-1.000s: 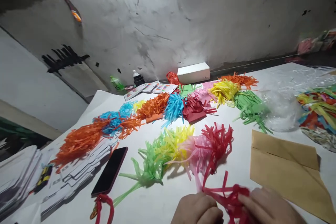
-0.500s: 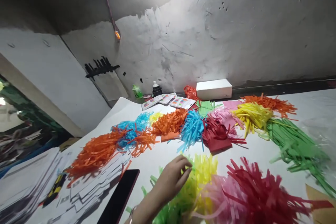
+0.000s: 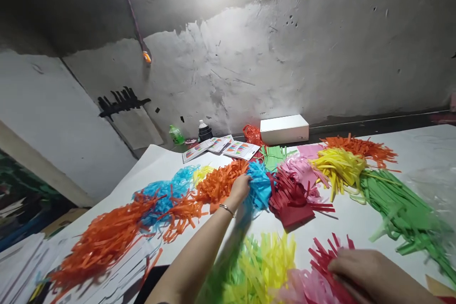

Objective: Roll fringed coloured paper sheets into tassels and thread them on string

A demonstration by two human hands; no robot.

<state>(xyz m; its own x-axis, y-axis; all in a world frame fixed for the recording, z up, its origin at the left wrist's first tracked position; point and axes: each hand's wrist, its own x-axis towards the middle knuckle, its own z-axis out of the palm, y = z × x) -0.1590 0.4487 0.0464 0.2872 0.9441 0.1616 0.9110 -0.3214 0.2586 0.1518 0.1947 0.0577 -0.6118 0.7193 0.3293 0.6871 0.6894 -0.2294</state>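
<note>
My left hand (image 3: 240, 189), a bracelet at its wrist, reaches over the table to a blue paper tassel (image 3: 259, 192). Its fingers close on the left side of that bunch and are partly hidden. Down at the right, my right hand (image 3: 372, 273) is closed on a red paper tassel (image 3: 329, 259), its fingertips tucked among the strips. Beside the red one lie a pink tassel (image 3: 308, 287) and a yellow tassel (image 3: 270, 261), with green strips (image 3: 237, 270) partly behind my left forearm. A dark red tassel (image 3: 288, 199) sits just right of the blue one.
Orange tassels (image 3: 107, 235) spread on the left near white sheets (image 3: 124, 273). Yellow (image 3: 338, 166) and green tassels (image 3: 399, 204) lie at the right. Printed packs (image 3: 241, 150), a white box (image 3: 284, 129) and a green bottle (image 3: 176, 134) stand by the wall.
My left hand has moved forward from the green and yellow strips to the blue tassel. My right hand has come into view at the red tassel. The view has shifted slightly.
</note>
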